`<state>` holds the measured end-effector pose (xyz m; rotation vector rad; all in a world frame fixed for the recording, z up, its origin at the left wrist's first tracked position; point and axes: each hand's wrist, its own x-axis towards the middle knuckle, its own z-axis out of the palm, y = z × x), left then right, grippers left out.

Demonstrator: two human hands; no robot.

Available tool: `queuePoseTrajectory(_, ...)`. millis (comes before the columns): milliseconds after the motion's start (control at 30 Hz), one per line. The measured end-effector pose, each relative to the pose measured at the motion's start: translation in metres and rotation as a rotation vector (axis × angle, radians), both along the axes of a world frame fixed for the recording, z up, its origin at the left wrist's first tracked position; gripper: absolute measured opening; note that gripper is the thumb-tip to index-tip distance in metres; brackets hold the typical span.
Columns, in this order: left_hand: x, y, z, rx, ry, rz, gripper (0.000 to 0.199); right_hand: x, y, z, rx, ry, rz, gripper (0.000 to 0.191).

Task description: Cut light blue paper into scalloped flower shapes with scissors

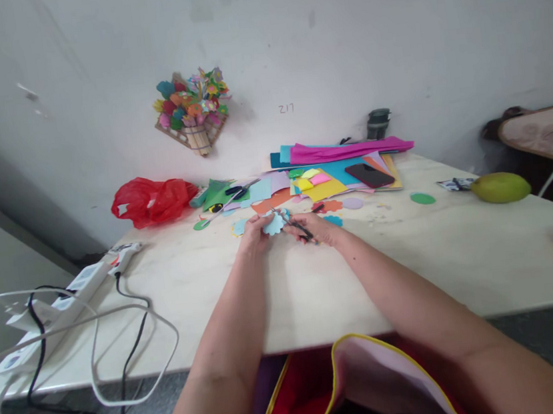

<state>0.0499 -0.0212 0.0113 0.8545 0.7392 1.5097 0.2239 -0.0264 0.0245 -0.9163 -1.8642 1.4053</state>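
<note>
My left hand pinches a light blue paper flower with a scalloped edge, above the middle of the table. In my right hand is a pair of scissors with dark handles, its fingers closed round them. The blades point left and meet the flower's upper right edge; whether they are cutting into it is too small to tell. Around the hands lie an orange scalloped paper piece, a blue one, a lilac paper oval and a light blue piece.
Coloured paper sheets, a dark phone and another pair of scissors lie at the back. Left are a red plastic bag and a power strip with loose cables. A green-yellow fruit sits right.
</note>
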Motion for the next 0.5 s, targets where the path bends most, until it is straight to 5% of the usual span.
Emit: queuePoseTrajectory(500,0.0000,-0.0009,0.0012,0.007,0.001,-0.018,0.017,-0.0020,-0.0044,0.0053,-0.090,0.021,-0.022,0.016)
